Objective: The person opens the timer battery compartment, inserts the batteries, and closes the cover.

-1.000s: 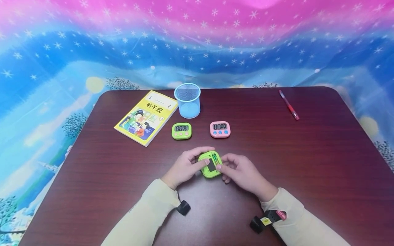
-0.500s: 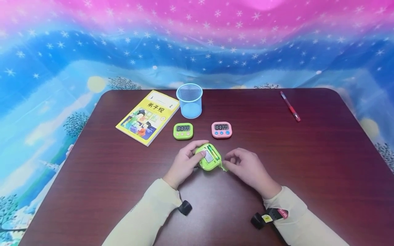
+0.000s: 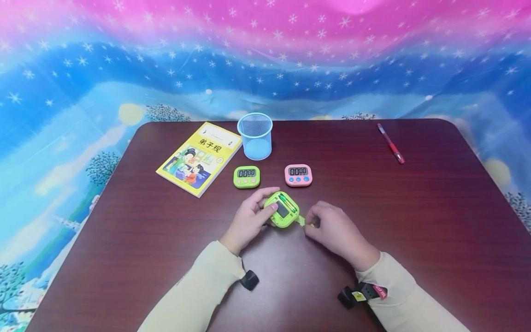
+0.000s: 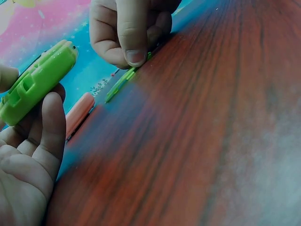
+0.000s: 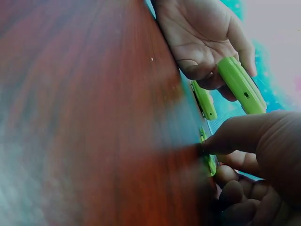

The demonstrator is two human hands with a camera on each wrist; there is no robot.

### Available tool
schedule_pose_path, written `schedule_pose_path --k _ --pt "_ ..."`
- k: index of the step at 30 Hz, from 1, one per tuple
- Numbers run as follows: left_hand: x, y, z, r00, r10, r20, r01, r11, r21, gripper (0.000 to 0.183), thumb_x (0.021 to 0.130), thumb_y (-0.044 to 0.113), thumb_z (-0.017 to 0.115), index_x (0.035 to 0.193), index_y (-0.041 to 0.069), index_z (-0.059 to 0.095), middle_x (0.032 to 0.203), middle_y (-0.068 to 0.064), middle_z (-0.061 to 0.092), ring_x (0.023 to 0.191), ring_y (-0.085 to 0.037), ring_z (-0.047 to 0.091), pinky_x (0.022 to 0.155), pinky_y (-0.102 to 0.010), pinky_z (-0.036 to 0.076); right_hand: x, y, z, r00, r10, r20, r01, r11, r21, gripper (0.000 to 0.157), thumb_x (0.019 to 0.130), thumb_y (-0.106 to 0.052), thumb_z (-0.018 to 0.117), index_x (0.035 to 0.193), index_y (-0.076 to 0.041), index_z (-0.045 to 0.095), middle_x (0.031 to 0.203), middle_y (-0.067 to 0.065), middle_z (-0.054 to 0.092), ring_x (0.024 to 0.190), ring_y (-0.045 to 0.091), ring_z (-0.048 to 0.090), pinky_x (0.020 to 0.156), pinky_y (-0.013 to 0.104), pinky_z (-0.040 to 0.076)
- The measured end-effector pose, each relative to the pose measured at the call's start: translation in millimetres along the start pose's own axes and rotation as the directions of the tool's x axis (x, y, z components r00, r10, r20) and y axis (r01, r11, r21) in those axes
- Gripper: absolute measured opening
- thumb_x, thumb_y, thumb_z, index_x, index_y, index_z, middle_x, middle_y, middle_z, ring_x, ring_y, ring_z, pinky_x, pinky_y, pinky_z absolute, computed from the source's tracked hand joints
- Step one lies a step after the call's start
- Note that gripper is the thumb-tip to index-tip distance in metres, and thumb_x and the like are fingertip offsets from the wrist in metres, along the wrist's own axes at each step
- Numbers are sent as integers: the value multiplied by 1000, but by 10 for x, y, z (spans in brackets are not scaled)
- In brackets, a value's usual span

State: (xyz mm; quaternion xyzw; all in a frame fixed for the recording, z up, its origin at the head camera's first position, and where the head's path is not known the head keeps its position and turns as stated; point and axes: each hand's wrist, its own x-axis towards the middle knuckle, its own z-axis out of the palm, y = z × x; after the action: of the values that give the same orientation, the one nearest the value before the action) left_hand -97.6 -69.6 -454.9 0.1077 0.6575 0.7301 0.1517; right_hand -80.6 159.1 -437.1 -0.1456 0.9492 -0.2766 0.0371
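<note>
My left hand (image 3: 249,219) grips a green digital timer (image 3: 286,203) with its back turned up, thumb across the back. In the timer's uncovered battery slot lies a green battery (image 3: 288,203), beside a dark rectangular patch. Just right of the timer, my right hand (image 3: 336,228) pinches a thin green battery cover (image 3: 300,221) between thumb and forefinger. In the left wrist view the cover (image 4: 120,84) points down from the right fingertips, close over the table. The right wrist view shows the held timer (image 5: 242,87) on edge, apart from the right hand (image 5: 263,160).
Beyond the hands lie a second green timer (image 3: 246,177) and a pink timer (image 3: 298,175), displays up. A blue mesh pen cup (image 3: 257,145) stands behind them, with a yellow book (image 3: 199,159) to its left. A red pen (image 3: 391,144) lies at the back right of the table (image 3: 435,230).
My right hand has come away from the timer to the right with the battery cover, now apart from the slot. My left hand has moved the timer slightly farther forward.
</note>
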Motion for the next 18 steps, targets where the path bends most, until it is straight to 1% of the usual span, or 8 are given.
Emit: schedule_pose_path --k 4,8,10,12,13,15,16,18 --pt "4 -16 -4 1000 11 3 -12 1000 9 43 102 10 57 144 3 49 119 -18 68 91 -18 69 74 -32 61 7 9 -41 1000 27 14 -26 1000 -13 17 76 -14 80 90 -10 73 79 -3 56 71 14 52 64 31 45" --pt "5 -19 -8 1000 17 6 -17 1000 22 43 102 10 57 144 3 49 116 -18 68 91 -18 69 74 -32 61 24 34 -93 997 46 62 -46 999 -3 14 75 -13 78 87 -11 71 76 -2 54 68 14 49 61 30 43" --pt "4 -17 -10 1000 14 5 -14 1000 25 43 102 11 58 144 3 49 115 -18 68 90 -18 69 73 -32 61 37 65 -112 995 56 83 -60 997 49 12 76 -13 77 85 -11 69 74 -3 56 67 13 51 60 30 44" --pt "3 -12 -10 1000 8 3 -8 1000 25 44 102 10 58 144 4 49 114 -19 68 89 -18 69 73 -32 61 52 106 -127 994 74 84 -84 990 116 11 79 -14 78 84 -12 68 72 -4 59 65 12 53 59 29 46" --pt "4 -10 -9 1000 3 3 -3 1000 27 44 102 10 58 144 4 49 114 -19 68 89 -18 69 73 -33 61 58 128 -135 992 89 86 -102 981 167 10 81 -14 78 85 -12 68 71 -3 60 63 12 54 58 29 48" --pt "4 -7 -6 1000 -7 2 7 999 41 44 102 11 59 145 5 49 113 -19 69 86 -18 69 73 -34 61 67 164 -152 990 120 75 -137 948 288 10 85 -13 77 87 -10 68 70 0 64 61 14 58 56 29 51" --pt "6 -7 -4 1000 -12 3 12 999 47 45 101 10 59 145 6 49 113 -20 69 86 -18 69 73 -35 62 71 177 -158 990 132 50 -142 931 337 9 86 -13 77 89 -9 69 70 1 65 61 16 59 55 29 52" --pt "7 -4 1 1000 -20 12 19 998 58 46 101 10 60 145 7 49 113 -22 68 84 -18 69 73 -35 62 67 179 -172 988 151 -32 -125 906 404 10 87 -14 77 92 -9 70 73 2 67 62 17 60 54 28 52"
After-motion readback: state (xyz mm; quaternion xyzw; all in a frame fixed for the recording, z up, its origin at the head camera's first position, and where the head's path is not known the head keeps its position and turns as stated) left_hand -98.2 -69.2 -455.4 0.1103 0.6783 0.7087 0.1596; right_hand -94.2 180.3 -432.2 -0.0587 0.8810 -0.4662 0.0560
